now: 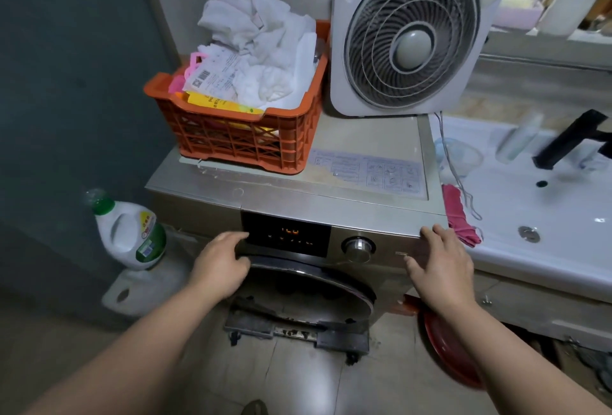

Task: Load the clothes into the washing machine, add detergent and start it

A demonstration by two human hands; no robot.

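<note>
Both hands are empty with loose, spread fingers: the left hand (221, 257) touches the edge of the dark screen (286, 235), and the right hand (442, 263) rests on the front top corner of the washing machine (371, 212). The machine is a smooth, grey metal box with glowing orange numbers, a shiny round knob (358, 246) and a round dark door (314, 285) that looks shut. On its flat top sits an orange plastic basket (238, 136) with criss-cross holes, full of crumpled white clothes (261, 50). Beside the basket stands a white fan (409, 33). A white detergent bottle (129, 232) with a green cap stands low on the left.
</note>
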